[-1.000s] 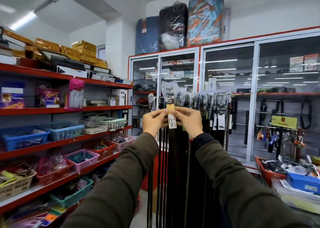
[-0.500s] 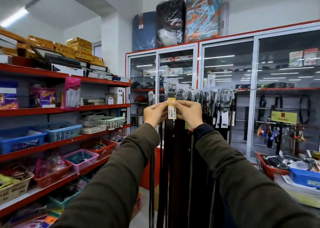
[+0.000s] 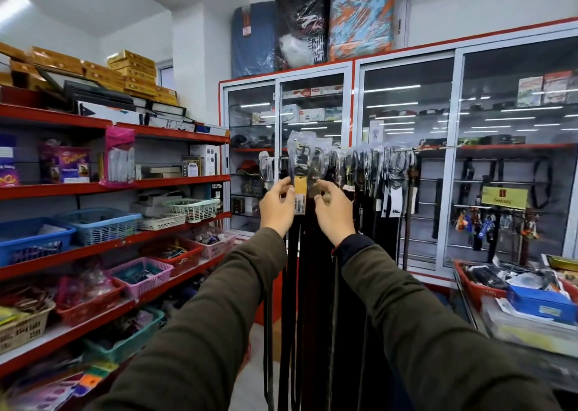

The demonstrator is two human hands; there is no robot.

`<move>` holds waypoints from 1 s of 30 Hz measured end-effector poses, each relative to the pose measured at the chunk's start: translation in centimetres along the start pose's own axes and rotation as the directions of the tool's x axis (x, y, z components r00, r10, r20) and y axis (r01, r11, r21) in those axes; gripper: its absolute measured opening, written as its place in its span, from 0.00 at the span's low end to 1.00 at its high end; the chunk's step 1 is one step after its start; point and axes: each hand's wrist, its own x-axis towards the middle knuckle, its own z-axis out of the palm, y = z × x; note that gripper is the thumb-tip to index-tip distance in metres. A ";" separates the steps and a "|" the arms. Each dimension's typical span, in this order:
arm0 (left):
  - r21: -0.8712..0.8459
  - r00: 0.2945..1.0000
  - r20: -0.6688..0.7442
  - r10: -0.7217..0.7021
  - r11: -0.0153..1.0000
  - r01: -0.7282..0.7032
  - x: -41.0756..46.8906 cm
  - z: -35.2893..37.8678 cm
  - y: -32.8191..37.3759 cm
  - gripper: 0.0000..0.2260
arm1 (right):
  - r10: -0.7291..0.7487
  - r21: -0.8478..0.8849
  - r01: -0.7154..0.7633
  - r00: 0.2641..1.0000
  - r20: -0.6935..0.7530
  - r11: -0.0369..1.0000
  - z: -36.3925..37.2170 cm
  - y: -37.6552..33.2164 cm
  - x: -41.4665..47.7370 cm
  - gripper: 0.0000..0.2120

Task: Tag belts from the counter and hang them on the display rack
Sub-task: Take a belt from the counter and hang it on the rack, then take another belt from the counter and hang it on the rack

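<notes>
A row of dark belts hangs from the display rack's rod in front of me, their buckles wrapped in clear plastic. The front belt's buckle sits at the rod's left end, and a yellow and white tag hangs just below it. My left hand pinches the tag's left edge between thumb and fingers. My right hand is a little to the right of the tag, fingertips closed on the edge of the belt strap beside it. Both sleeves are dark olive.
Red shelves with plastic baskets and boxes run along the left. A glass-door cabinet stands behind the rack. At the right, a counter holds a red basket of wrapped belts and a blue box.
My hands were pressed together on the tag; now they have parted, the right hand sliding off to the belt strap. The view has tilted slightly down.
</notes>
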 end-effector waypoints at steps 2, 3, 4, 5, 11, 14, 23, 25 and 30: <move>0.087 0.994 0.002 0.111 0.990 -0.111 -1.7 1.0 -0.7 0.19 | -0.096 -0.071 0.094 0.995 -0.033 0.993 -0.6 1.4 -1.8 0.20; 0.127 0.988 0.008 0.156 0.980 -0.156 -2.8 1.7 -1.2 0.20 | -0.134 -0.125 0.128 0.990 -0.041 0.984 -1.0 2.4 -2.8 0.20; 0.161 0.982 0.012 0.190 0.969 -0.190 -3.8 2.2 -1.8 0.21 | -0.169 -0.184 0.158 0.984 -0.048 0.970 -1.4 3.4 -3.8 0.21; 0.184 0.976 0.013 0.218 0.959 -0.217 -5.0 2.9 -2.4 0.21 | -0.192 -0.247 0.172 0.980 -0.058 0.954 -1.9 4.4 -4.9 0.22; 0.293 0.937 0.109 0.333 0.890 -0.350 -11.8 6.7 -5.9 0.21 | -0.160 -0.526 0.064 0.977 -0.141 0.848 -6.2 10.1 -11.4 0.26; 0.297 0.930 0.207 0.303 0.887 -0.354 -15.9 9.1 -7.9 0.21 | -0.080 -0.577 -0.021 0.985 -0.150 0.816 -8.8 12.8 -15.2 0.26; 0.189 0.868 0.468 0.168 0.940 -0.284 -28.7 17.5 -11.7 0.20 | 0.186 -0.653 -0.366 0.926 -0.329 0.663 -17.3 20.3 -27.8 0.26; 0.161 0.822 0.551 0.142 0.949 -0.272 -31.3 19.3 -11.8 0.21 | 0.271 -0.623 -0.481 0.873 -0.405 0.617 -19.5 21.6 -30.6 0.25; 0.090 0.619 0.782 0.073 0.970 -0.227 -36.7 24.5 -11.3 0.23 | 0.442 -0.342 -0.751 0.626 -0.643 0.565 -25.1 23.5 -36.3 0.26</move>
